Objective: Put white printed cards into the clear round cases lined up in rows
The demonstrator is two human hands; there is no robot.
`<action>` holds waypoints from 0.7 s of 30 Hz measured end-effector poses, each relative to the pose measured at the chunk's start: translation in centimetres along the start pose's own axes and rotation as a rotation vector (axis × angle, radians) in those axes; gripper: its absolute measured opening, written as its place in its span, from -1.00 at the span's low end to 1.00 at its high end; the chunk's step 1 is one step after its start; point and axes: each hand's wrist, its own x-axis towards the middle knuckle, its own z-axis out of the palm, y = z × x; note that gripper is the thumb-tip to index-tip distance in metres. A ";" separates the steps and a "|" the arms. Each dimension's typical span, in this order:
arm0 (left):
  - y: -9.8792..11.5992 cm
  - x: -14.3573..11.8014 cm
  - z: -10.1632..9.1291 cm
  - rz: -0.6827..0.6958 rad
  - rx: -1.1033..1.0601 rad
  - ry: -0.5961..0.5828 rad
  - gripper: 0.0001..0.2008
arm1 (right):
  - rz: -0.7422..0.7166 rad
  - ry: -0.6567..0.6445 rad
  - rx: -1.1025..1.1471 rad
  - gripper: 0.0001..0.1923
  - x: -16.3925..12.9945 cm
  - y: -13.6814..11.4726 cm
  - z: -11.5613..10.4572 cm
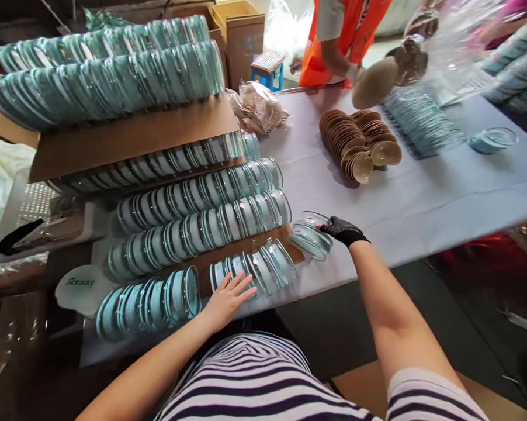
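My bare left hand (pixel 231 298) lies with fingers spread against a short row of round clear glass pieces (pixel 267 269), standing on edge at the table's front. I cannot tell whether they are plates or lids. My right hand (pixel 345 231), in a black dotted glove, is closed on the edge of a small leaning group of the same glass pieces (pixel 311 240), just right of the row. How many it grips is hidden. Left of my left hand stands another row of glass pieces (pixel 149 304). Longer glass rows (pixel 202 225) lie behind.
Cardboard (pixel 145 131) bears more glass rows at back left. Brown round pieces (pixel 355 140) stand stacked on the covered table (pixel 404 216), near more clear glass (pixel 421 123). Crumpled plastic (pixel 261 108) lies behind. Across the table a person in an orange vest (pixel 346 35) handles a brown round piece (pixel 375 82).
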 end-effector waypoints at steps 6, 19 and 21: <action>-2.6 -0.7 -0.2 0.036 -0.025 0.067 -0.35 | -0.017 0.193 0.299 -0.41 -6.1 -1.4 8.2; -0.7 0.8 -1.2 -0.212 -0.039 0.147 -0.23 | 0.037 0.282 0.486 -0.32 -10.3 -5.4 12.7; -1.1 1.2 -1.5 -0.223 -0.035 0.168 -0.33 | 0.017 0.281 0.472 -0.25 -10.1 -5.6 12.9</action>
